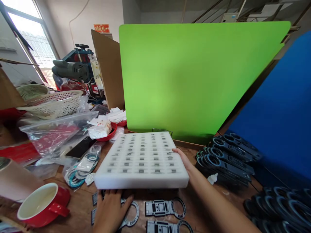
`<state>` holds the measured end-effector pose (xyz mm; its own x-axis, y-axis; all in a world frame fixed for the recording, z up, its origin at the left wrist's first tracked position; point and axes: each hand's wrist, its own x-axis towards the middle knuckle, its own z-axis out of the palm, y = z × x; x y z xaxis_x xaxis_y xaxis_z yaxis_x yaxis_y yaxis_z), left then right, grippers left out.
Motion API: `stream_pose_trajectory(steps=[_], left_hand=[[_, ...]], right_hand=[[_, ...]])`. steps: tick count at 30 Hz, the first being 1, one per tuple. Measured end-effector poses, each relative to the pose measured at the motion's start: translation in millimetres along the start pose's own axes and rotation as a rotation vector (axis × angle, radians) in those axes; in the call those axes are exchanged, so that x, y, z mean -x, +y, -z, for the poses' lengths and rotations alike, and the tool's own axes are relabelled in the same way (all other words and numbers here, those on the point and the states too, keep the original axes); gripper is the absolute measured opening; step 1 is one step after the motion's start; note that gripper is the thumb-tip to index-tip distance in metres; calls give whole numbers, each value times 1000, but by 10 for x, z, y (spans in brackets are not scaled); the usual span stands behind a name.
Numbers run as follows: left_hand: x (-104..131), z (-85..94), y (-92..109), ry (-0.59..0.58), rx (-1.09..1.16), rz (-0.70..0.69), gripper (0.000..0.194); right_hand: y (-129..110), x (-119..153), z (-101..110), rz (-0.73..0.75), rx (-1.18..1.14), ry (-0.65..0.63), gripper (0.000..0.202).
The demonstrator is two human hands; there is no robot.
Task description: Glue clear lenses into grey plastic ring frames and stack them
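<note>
A thick white foam tray [136, 181] with rows of slots holding small thin pieces lies in the middle of the table. My right hand [181, 156] is at its right edge, fingers over the top, near one slot. Below the tray's front edge, my left hand [111, 208] lies with fingers spread over flat dark parts with ring ends, its fingertips partly hidden by the tray. Two more ring-ended parts, an upper one [159, 208] and a lower one [161, 227], lie right of my left hand.
Stacks of dark ring-ended parts [223, 161] stand at the right. A red mug [54, 207], a phone [80, 147], plastic bags and a white basket [60, 105] are at the left. A green panel [194, 81] rises behind the tray.
</note>
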<state>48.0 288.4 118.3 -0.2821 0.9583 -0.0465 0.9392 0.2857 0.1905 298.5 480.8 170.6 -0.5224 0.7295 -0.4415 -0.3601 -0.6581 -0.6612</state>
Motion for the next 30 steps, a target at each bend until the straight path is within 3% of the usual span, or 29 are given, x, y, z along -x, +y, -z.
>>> stream_pose_trajectory(steps=[14, 22, 30], left_hand=[[22, 55, 28, -63, -8, -3, 54], [7, 57, 36, -100, -33, 17, 56], [-3, -2, -9, -35, -5, -1, 55]], right_hand=[[26, -376, -154, -53, -43, -26, 38], [146, -344, -70, -55, -40, -11, 39], [168, -273, -15, 10, -38, -22, 40]])
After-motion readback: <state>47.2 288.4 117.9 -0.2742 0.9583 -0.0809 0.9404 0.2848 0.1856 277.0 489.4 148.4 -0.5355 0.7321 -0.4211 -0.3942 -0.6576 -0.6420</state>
